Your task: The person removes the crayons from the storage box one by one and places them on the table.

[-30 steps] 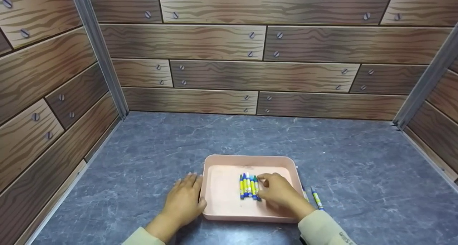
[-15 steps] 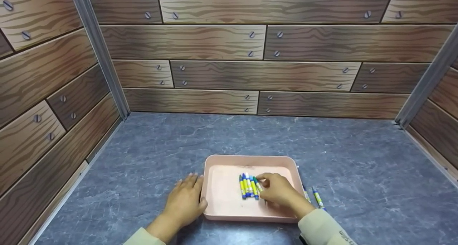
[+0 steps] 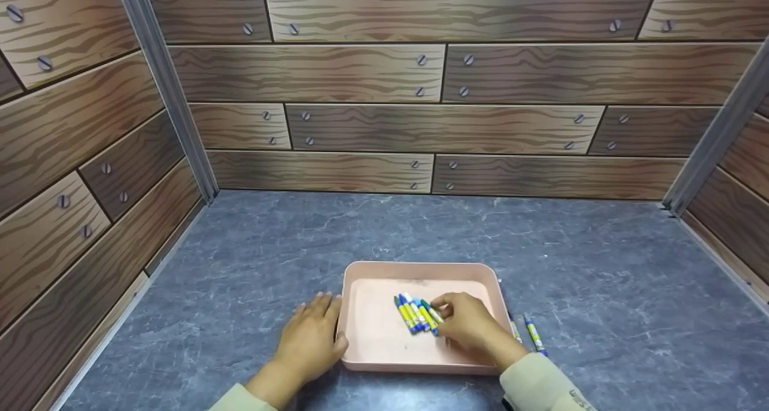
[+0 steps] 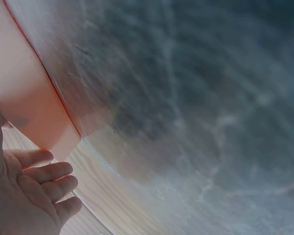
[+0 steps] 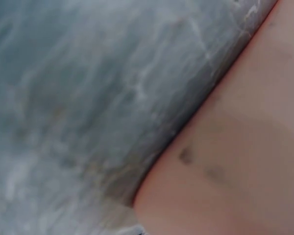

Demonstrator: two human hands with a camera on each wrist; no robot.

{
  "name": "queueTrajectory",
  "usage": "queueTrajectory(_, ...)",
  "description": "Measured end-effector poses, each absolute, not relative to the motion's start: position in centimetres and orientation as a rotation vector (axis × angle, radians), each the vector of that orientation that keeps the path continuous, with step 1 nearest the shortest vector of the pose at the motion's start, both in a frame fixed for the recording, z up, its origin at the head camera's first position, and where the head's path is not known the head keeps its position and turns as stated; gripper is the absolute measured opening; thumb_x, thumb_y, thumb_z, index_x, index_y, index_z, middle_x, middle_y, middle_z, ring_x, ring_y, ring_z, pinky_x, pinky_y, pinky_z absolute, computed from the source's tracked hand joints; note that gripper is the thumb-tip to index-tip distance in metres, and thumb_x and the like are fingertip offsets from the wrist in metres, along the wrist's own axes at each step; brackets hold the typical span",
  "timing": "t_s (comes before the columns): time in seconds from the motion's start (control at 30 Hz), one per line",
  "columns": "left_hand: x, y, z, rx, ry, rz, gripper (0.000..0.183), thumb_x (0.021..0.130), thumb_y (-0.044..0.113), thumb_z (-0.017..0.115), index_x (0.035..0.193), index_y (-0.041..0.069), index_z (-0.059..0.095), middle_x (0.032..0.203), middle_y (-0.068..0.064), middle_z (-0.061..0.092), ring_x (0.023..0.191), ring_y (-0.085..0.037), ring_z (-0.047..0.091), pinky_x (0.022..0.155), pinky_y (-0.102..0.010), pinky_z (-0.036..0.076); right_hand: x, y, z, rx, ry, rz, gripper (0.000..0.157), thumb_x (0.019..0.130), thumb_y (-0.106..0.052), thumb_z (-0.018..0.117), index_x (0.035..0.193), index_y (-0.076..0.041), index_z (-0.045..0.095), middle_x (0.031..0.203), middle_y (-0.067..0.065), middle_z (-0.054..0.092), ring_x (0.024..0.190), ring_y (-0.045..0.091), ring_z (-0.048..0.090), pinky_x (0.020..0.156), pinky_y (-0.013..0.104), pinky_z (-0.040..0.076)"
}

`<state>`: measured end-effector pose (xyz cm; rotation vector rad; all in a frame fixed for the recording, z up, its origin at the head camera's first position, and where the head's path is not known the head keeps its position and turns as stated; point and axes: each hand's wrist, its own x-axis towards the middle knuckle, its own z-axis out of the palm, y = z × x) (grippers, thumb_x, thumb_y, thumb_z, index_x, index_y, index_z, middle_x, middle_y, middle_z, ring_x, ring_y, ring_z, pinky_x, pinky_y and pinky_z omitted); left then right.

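Pink tray (image 3: pixel 360 315): sits near the front edge of the grey surface (image 3: pixel 252 261), with wide bare room to the left, right and far side.
Left hand (image 3: pixel 310 339): fingers relaxed, resting flat against the tray's left wall.
Right hand (image 3: pixel 468 324): fingertips curled on the crayons (image 3: pixel 414 313) inside the tray.
Loose crayons (image 3: pixel 533 334): just right of the tray.
Change: the bundle has skewed, tops tilted leftward.
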<state>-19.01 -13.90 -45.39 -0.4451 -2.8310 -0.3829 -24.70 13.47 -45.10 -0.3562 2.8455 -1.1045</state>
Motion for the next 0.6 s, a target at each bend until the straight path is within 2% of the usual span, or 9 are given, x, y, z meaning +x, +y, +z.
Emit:
queueTrajectory(0.23,-19.1,-13.8,-45.6,-0.448,-2.816,-0.367,0.056,0.082,0.025,0.058,0.129,-0.005,0.053,0.131,-0.025,0.052,0.125,-0.04,0.046,0.101,-0.056,0.036,-24.5,14.0,-44.8,-0.341,2.852,-1.137,0.044,0.06,0.007,0.06,0.1,-0.006,0.071,0.076,0.0,0.062,0.074,0.013,0.056,0.066,0.029,0.049)
queueTrajectory(0.37,-19.1,-13.8,-45.6,-0.447,-2.819,-0.374,0.057,0.082,0.025,0.058,0.129,-0.005,0.053,0.131,-0.025,0.052,0.125,-0.04,0.045,0.101,-0.057,0.036,-24.5,14.5,-44.1,-0.276,2.85,-1.19,0.045,0.062,0.006,0.06,0.104,-0.007,0.071,0.078,0.0,0.061,0.075,0.014,0.056,0.065,0.028,0.048)
queueTrajectory(0.6,-19.0,-13.8,-45.4,-0.439,-2.843,-0.392,0.057,0.083,0.026,0.058,0.131,-0.005,0.052,0.133,-0.025,0.05,0.127,-0.04,0.044,0.102,-0.057,0.034,-24.7,16.4,-41.8,-0.218,2.689,-1.475,0.05,0.067,0.01,0.058,0.116,0.002,0.065,0.085,0.008,0.06,0.074,0.018,0.056,0.06,0.027,0.051)
